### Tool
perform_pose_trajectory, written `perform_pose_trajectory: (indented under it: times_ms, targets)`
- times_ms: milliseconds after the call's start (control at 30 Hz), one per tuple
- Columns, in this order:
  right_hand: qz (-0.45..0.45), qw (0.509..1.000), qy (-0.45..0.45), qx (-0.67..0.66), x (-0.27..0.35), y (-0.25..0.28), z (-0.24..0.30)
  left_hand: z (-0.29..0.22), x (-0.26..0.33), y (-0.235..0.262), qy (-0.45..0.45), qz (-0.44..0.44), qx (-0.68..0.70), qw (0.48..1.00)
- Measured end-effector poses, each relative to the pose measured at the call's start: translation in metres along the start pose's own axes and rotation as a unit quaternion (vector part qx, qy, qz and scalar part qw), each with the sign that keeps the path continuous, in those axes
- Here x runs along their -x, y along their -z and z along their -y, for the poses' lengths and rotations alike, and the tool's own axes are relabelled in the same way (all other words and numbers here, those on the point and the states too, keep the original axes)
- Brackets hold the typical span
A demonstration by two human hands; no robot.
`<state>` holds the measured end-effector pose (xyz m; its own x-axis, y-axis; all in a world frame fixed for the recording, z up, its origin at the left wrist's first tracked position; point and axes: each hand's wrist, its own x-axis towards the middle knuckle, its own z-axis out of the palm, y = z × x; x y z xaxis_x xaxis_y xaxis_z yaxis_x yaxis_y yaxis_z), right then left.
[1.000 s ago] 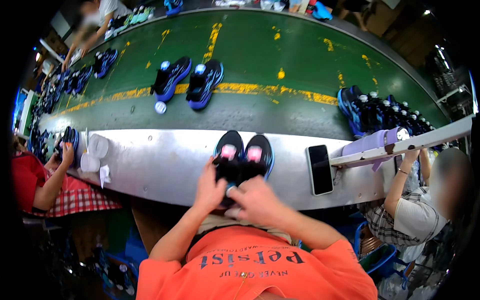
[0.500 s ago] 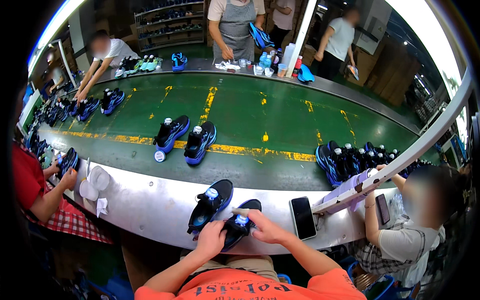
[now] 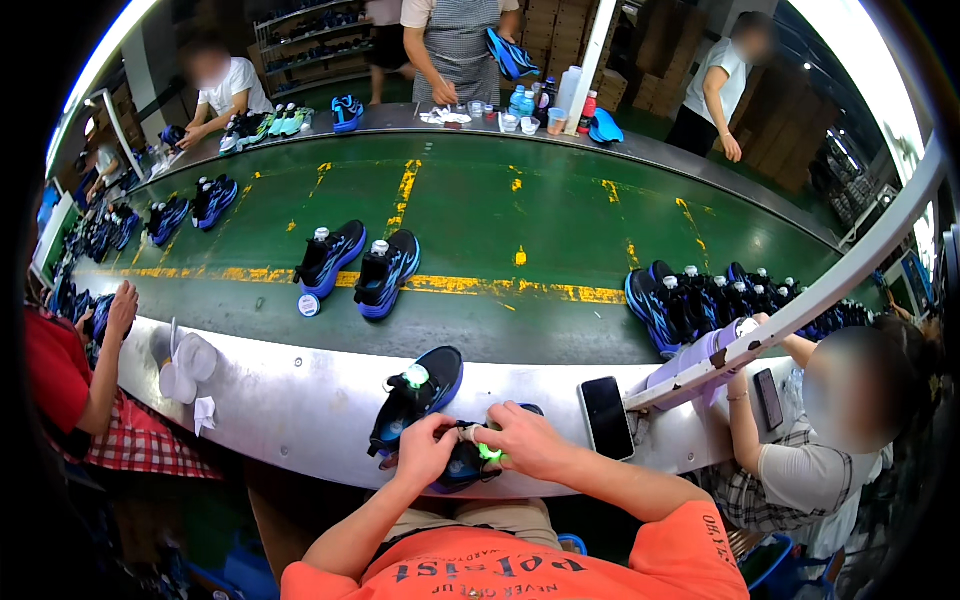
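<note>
Two black and blue sneakers lie side by side on the metal ledge in front of me. The left sneaker (image 3: 447,372) stands untouched, a round glossy green-lit piece at its tongue. Over the right sneaker (image 3: 458,480) both my hands meet and cover much of it; a similar green glint shows beneath my fingers. My left hand (image 3: 425,452) is closed, its fingertips pinched near the sneaker's opening. My right hand (image 3: 530,442) comes from the other side, fingers bent inward. Between the fingertips is a small pale tan bit, too small to make out.
A black phone (image 3: 606,418) lies right of the sneakers. White cups (image 3: 190,365) and a crumpled tissue (image 3: 204,413) are to the left. Beyond runs a green belt (image 3: 460,210) with a sneaker pair (image 3: 388,275) and a dense row of sneakers (image 3: 655,310). Co-workers sit on both sides.
My left hand has moved from the right sneaker's heel up to my right hand's fingertips. The glossy pieces have turned from blue to green. The co-worker at left has raised a hand.
</note>
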<state>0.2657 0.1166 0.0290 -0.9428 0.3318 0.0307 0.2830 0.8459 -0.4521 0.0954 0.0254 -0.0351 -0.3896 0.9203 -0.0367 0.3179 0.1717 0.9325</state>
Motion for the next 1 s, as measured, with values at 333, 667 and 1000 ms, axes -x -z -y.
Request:
perform_pose_trajectory:
  times_ms: [333, 667, 1000]
  targets:
    - [-0.027, 0.957, -0.007, -0.288, 0.006, 0.003, -0.016, -0.030, 0.016, 0.023, 0.195, 0.277, 0.027, 0.941]
    - [-0.045, 0.975, -0.075, -0.205, 0.016, -0.013, -0.019, -0.019, 0.016, 0.003, 0.127, 0.284, 0.007, 0.950]
    - [-0.159, 0.964, -0.086, -0.194, -0.034, 0.001, -0.049, -0.005, 0.004, 0.055, -0.082, -0.146, -0.054, 0.984]
